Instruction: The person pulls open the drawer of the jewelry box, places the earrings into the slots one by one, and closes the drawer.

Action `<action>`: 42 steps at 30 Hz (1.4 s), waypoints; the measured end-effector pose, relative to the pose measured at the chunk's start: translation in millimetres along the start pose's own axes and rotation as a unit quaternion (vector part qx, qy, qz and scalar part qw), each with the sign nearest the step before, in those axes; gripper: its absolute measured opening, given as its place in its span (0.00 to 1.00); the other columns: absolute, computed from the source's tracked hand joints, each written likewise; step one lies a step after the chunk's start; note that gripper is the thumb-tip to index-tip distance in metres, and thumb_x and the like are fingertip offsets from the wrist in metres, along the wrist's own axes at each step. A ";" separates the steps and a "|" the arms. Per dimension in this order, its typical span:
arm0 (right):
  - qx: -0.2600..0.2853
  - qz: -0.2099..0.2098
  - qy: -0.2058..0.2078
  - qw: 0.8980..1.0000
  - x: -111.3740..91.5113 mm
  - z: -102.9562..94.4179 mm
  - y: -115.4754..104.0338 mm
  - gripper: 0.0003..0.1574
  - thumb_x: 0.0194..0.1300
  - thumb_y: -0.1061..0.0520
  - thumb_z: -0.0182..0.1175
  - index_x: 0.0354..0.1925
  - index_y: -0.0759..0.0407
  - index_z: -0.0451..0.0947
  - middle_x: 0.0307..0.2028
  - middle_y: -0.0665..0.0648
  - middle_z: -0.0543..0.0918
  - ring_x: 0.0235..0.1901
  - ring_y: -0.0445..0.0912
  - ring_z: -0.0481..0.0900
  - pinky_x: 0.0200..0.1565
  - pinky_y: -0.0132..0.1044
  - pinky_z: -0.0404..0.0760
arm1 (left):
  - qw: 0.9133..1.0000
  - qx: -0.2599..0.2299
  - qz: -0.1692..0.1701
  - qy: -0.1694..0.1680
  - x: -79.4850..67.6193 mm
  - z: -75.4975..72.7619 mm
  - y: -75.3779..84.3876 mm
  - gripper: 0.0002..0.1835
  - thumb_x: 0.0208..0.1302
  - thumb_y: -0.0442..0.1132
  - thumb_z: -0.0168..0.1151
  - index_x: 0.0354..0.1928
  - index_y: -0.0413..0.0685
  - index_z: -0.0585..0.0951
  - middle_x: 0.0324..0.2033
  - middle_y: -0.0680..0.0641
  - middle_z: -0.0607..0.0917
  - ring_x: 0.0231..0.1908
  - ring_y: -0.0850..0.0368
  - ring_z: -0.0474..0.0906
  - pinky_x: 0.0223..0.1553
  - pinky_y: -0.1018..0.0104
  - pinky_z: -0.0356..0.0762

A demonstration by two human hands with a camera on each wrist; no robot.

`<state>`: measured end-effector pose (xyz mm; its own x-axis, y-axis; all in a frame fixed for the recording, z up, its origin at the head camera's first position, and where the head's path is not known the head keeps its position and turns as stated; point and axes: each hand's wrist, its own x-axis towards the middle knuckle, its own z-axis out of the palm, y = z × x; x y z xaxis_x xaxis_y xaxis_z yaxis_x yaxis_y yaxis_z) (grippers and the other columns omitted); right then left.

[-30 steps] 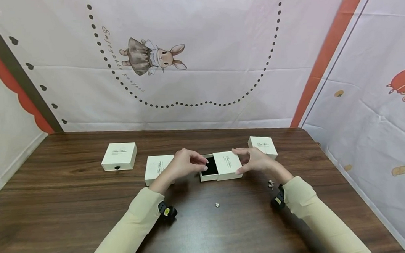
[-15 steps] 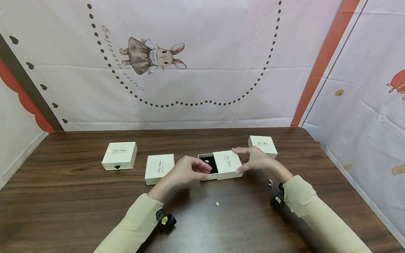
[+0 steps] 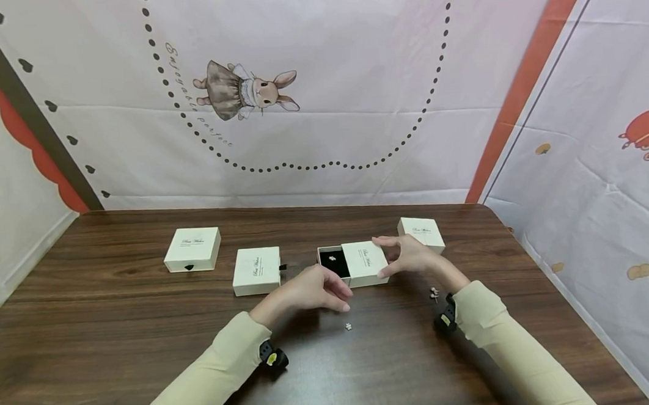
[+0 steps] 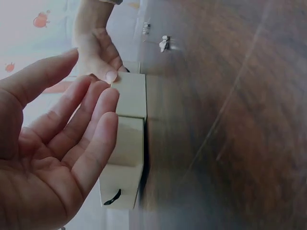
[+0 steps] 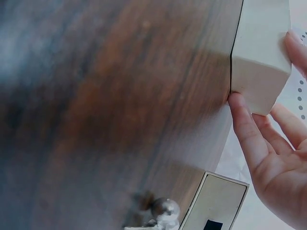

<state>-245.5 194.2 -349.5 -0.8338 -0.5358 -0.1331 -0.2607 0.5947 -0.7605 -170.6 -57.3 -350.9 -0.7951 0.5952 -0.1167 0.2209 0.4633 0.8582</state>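
Observation:
A cream jewelry box [image 3: 364,263] stands mid-table with its black-lined drawer [image 3: 336,269] slid partly out to the left. Inside lies a small light earring [image 3: 332,258]. My right hand [image 3: 412,256] grips the right end of the box, thumb at the near corner and fingers at the far one. Just in front of the drawer hovers my left hand [image 3: 315,288], its fingers loosely bent and holding nothing, as the left wrist view confirms. Near its fingertips a flower-shaped earring [image 3: 348,326] lies on the wood.
Other cream boxes stand around: one at far left [image 3: 192,249], one left of my left hand [image 3: 256,271], and one behind my right hand [image 3: 421,233]. A small cluster of jewelry [image 3: 434,294] lies beside my right wrist. A printed cloth [image 3: 351,72] hangs behind the table.
My left hand has let go of the small earring in the drawer, then drawn back out and toward the front, near the flower earring. My right hand has stayed on the box.

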 end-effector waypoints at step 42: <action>0.014 -0.004 -0.005 1.000 -0.2 -0.2 2.5 0.53 0.44 0.58 0.73 0.65 0.67 0.58 0.65 0.67 0.58 0.51 0.58 0.74 0.47 0.43 0.76 | 0.949 0.308 -0.006 -0.063 13.9 31.6 23.9 0.11 0.40 0.35 0.73 0.13 0.53 0.79 0.14 0.62 0.76 0.20 0.68 0.68 0.25 0.76 0.67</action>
<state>-246.0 196.0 -351.3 -0.8270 -0.5461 -0.1332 -0.2528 0.5730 -0.7796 -158.5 -17.3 -347.8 -0.7351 0.6424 -0.2167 0.5309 0.7442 0.4054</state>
